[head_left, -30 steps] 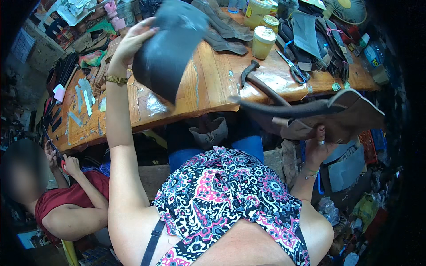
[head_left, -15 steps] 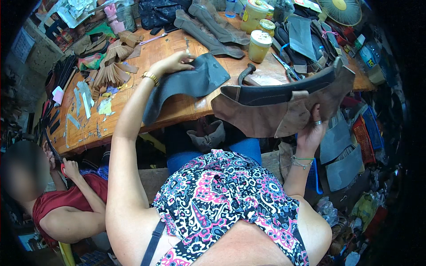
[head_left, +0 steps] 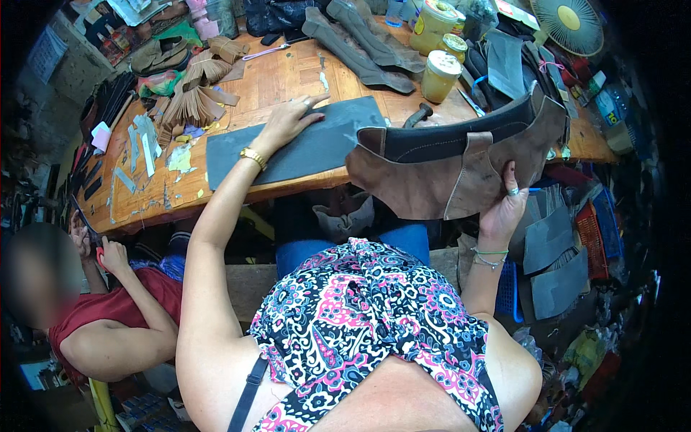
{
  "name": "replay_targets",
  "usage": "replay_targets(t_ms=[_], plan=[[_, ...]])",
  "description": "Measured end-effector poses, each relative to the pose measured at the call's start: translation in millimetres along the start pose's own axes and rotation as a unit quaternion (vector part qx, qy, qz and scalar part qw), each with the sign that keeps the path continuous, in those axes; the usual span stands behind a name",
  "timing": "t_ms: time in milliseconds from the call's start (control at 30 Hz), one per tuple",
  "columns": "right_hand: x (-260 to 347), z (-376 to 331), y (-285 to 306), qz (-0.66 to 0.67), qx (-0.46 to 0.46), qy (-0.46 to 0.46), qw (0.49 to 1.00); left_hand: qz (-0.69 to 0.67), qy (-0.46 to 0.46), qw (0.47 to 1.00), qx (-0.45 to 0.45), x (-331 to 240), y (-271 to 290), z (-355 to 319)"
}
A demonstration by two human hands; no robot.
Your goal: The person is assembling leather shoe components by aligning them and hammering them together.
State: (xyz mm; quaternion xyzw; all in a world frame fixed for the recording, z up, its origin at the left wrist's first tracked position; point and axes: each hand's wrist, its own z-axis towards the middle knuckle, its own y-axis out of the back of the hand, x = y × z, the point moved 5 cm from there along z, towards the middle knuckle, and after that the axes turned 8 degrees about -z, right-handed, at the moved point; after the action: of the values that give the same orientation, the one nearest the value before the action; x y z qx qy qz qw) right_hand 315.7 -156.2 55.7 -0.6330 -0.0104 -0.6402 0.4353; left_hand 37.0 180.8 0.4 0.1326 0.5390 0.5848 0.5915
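Observation:
On the wooden table, a dark grey flat sheet (head_left: 338,129) lies spread near the front edge. My left hand (head_left: 291,122) rests on top of it with fingers stretched out. To the right, my right hand (head_left: 506,205) grips a stitched brown leather piece (head_left: 425,176) from below, its thumb showing on the front face. A dark padded band runs along the upper edge of this piece, and a narrow strap crosses it. It is held up at the table's front edge, slightly right of the sheet. A hammer head (head_left: 418,115) shows just behind it, its handle mostly hidden.
Jars of yellowish paste (head_left: 440,78) and dark leather boot pieces (head_left: 360,61) stand or lie at the back. Fanned brown strips (head_left: 193,97) and scraps cover the left. A co-worker in a red top (head_left: 155,295) holds red-handled scissors at lower left.
The grey sheet was curled up and hanging over the edge; now it lies flat under my left hand. The brown leather piece stays in my right hand, tilted slightly differently.

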Motion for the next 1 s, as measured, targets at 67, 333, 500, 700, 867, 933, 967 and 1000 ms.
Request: replay_targets(t_ms=[67, 333, 500, 700, 867, 933, 967, 1000], plan=[[-9.4, -1.3, -13.1, -0.002, 0.004, -0.026, 1.000, -0.029, 0.000, 1.000, -0.012, -8.3, -7.2, 5.0], [-61.8, -17.0, -77.0, 0.070, 0.073, -0.138, 0.985, -0.390, 0.037, 0.909, -0.141, -20.8, 40.1, 8.5], [-84.9, -23.2, -93.8, 0.111, 0.089, -0.165, 0.976, -0.665, 0.218, 0.704, -0.122, -15.6, 16.6, -110.1], [-91.1, -35.1, -104.4, 0.054, 0.097, -0.166, 0.980, -0.610, 0.244, 0.711, -0.252, -73.8, 62.3, -164.3], [-125.0, -18.4, -70.0, -0.017, 0.160, -0.109, 0.981, -0.534, 0.175, 0.782, -0.268, -56.9, 105.9, -197.7], [-130.7, -15.2, -66.6, -0.012, 0.124, -0.176, 0.976, -0.513, 0.186, 0.796, -0.262, -48.4, 113.7, -205.4], [-130.6, -16.5, -66.9, -0.003, 0.112, -0.177, 0.978, -0.524, 0.221, 0.784, -0.248, -43.0, 116.1, -210.3], [-130.4, -17.8, -68.8, -0.004, 0.111, -0.176, 0.978, -0.533, 0.254, 0.772, -0.234, -39.4, 115.7, -212.5]])
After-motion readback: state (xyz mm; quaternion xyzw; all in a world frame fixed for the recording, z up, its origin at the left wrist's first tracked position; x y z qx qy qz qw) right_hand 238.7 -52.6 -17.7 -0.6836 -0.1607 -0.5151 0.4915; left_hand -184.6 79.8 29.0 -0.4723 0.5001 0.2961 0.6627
